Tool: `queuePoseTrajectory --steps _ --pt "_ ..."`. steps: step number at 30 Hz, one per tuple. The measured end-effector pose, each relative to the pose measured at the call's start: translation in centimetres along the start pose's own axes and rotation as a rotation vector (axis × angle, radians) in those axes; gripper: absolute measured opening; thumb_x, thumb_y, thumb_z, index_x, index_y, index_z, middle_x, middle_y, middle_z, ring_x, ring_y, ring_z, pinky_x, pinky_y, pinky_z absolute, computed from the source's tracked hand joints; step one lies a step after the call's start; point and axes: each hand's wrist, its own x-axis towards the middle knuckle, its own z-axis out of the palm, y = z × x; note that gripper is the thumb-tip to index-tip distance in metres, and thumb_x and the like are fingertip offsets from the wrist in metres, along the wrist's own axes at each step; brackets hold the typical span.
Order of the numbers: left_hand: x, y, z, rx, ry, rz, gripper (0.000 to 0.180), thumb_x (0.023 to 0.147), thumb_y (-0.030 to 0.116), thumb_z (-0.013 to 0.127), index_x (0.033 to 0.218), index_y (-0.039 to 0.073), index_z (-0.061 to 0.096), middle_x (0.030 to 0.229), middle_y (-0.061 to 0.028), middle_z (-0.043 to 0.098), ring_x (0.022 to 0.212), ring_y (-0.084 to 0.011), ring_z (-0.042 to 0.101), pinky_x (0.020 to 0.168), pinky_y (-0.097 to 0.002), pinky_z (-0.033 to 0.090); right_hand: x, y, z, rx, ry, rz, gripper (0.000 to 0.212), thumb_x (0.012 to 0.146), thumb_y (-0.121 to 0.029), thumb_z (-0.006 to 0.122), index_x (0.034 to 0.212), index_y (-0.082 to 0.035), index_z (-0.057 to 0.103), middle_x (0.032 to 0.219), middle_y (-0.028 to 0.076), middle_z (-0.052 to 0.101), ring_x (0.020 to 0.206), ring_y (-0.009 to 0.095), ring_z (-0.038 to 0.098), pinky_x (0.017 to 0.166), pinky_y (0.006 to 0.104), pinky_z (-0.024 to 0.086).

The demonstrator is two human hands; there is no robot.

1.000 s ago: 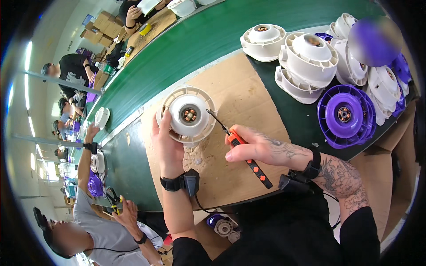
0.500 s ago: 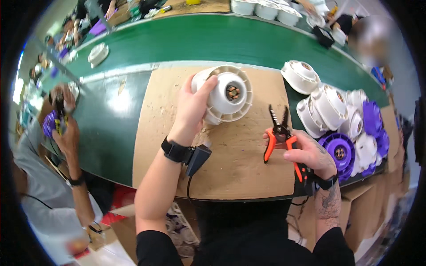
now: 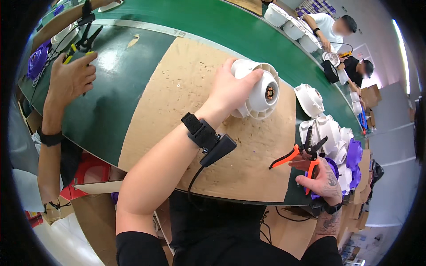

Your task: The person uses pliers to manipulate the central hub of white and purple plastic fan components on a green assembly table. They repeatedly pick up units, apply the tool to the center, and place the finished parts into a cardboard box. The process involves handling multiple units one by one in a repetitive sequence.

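My left hand (image 3: 234, 88) grips a round white plastic motor housing (image 3: 262, 108) by its side, thumb over the raised hub. Copper windings (image 3: 270, 92) show inside the hub's opening, which faces right. Whether the housing rests on the cardboard sheet (image 3: 208, 164) or is held just above it, I cannot tell. In my right hand (image 3: 323, 181), near the sheet's right edge, are wire-stripping pliers with orange handles (image 3: 287, 157) and black jaws (image 3: 312, 144). The jaws are spread and point away from me, with nothing between them.
White housings (image 3: 309, 101) and purple ones (image 3: 354, 158) are piled at the right. Beyond the sheet runs a green conveyor belt (image 3: 195, 20). At the left, a co-worker's hand (image 3: 73, 75) holds yellow-and-black pliers beside a purple housing (image 3: 39, 62). Other people work across the belt.
The view has turned. My left hand and the housing appear farther right. The pliers in my right hand are lower and farther right, with jaws spread wider. The co-worker's hand has shifted.
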Motion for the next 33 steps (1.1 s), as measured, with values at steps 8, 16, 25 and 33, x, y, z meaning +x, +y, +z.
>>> queuePoseTrajectory --steps 8,16,25,33 --pt "-0.2 0.2 -0.1 0.034 0.017 -0.015 0.052 0.091 0.03 0.078 0.129 -0.001 0.061 0.12 -0.0145 0.07 0.108 -0.0221 0.068 0.09 -0.037 0.057 0.1 1.2 2.6 0.259 0.053 0.102 0.055 0.088 0.0 0.072 0.14 0.0 0.054 0.133 0.014 0.068 0.121 0.022 0.066 0.107 0.0376 0.05" --pt "-0.1 -0.2 0.3 0.044 0.027 0.012 0.052 0.09 0.03 0.079 0.127 -0.002 0.061 0.116 -0.0145 0.071 0.104 -0.0214 0.069 0.088 -0.0354 0.057 5.6 1.7 7.7 0.477 -0.025 -0.061 0.039 0.082 0.002 0.078 0.119 -0.001 0.063 0.109 0.006 0.072 0.104 0.014 0.069 0.096 0.035 0.055" --pt "0.3 -0.1 0.1 0.015 0.023 0.004 0.049 0.089 0.024 0.08 0.125 -0.002 0.06 0.111 -0.0134 0.071 0.1 -0.021 0.07 0.085 -0.0347 0.057 7.4 -0.1 4.9 0.134 0.054 -0.161 0.03 0.081 -0.02 0.082 0.098 -0.004 0.064 0.074 0.0 0.062 0.07 0.009 0.059 0.068 0.0292 0.051" --pt "-0.4 1.5 0.2 0.033 -0.133 -0.127 0.041 0.097 0.023 0.074 0.125 -0.004 0.062 0.112 -0.0124 0.07 0.099 -0.0188 0.07 0.081 -0.0335 0.059 7.7 -4.7 -5.0 -0.929 0.472 -0.543 0.029 0.081 -0.01 0.07 0.106 0.002 0.061 0.091 0.014 0.057 0.094 0.033 0.063 0.089 0.0441 0.052"
